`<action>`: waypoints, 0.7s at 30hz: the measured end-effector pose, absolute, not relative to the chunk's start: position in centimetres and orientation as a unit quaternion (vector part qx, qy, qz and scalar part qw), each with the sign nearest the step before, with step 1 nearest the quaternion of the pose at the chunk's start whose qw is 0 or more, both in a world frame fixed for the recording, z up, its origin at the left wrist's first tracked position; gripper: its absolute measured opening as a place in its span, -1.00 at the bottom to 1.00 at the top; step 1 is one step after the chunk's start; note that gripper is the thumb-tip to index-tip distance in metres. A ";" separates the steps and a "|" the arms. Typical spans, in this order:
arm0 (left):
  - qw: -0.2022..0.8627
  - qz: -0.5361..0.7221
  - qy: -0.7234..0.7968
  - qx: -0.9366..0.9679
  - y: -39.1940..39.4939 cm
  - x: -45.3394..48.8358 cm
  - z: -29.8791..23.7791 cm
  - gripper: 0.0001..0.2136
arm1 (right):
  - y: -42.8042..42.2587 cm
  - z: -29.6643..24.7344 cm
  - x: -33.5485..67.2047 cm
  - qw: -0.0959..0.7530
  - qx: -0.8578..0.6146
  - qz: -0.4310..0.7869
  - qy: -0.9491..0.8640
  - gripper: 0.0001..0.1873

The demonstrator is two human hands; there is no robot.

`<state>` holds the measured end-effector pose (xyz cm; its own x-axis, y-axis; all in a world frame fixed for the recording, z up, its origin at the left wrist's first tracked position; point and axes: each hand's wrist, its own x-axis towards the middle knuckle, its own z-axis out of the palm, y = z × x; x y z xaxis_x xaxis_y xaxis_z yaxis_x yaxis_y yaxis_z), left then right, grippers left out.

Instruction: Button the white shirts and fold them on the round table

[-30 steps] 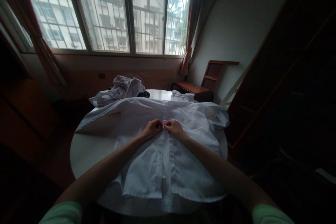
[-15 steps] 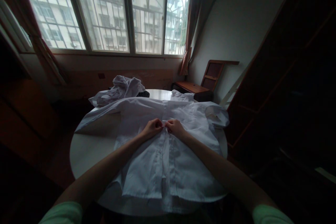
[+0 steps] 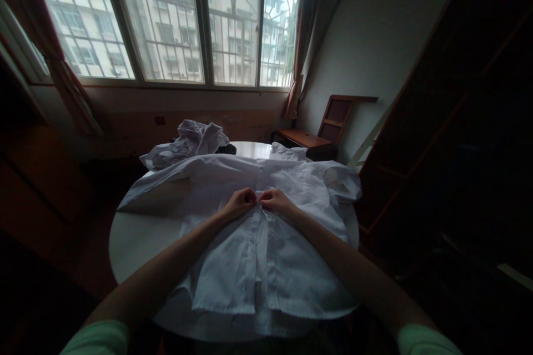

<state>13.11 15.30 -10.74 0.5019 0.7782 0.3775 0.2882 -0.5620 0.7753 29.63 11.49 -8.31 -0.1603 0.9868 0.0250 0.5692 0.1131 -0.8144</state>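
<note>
A white shirt (image 3: 266,233) lay spread flat over a round white table (image 3: 133,238), with its front side up and its collar end pointing away from the person, toward the window (image 3: 166,16). Its hem reached the near edge of the table, and its two short sleeves went out to the left and to the right. The left hand (image 3: 240,202) and the right hand (image 3: 275,200) were both on the middle line of the shirt, in its upper part, where the two front edges meet. The hands were very close, almost touching each other. The fingers of each hand were curled in and pressed together on the cloth of the front edge, so each hand pinched a small part of the shirt. If there was a button between the fingertips, it was too small and too dark to see. Both forearms came from the bottom corners of the picture and lay over the lower part of the shirt. Behind the shirt, on the far left part of the table, was a heap of crumpled white clothes (image 3: 191,141), touching the left sleeve or just beside it. Something dark (image 3: 227,148) showed just beside this heap. A wooden chair (image 3: 328,127) stood by the wall beyond the table, on the right.
</note>
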 end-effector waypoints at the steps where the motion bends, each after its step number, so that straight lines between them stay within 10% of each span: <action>1: 0.326 0.373 0.333 0.802 15.3 13.1 -10.8 -0.93 | 11.6 -8.4 29.7 0.307 -0.568 0.343 -0.683 -0.81; 21: 0.332 0.365 0.318 0.810 15.9 13.0 -11.2 -0.88 | 11.8 -8.7 29.1 0.219 -0.606 0.104 -0.758 -0.82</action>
<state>12.98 15.92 -11.21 0.5315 0.7573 0.3794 0.2727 -0.5771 0.7698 29.10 11.77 -8.65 -0.1695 0.9637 0.2062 0.8722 0.2441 -0.4240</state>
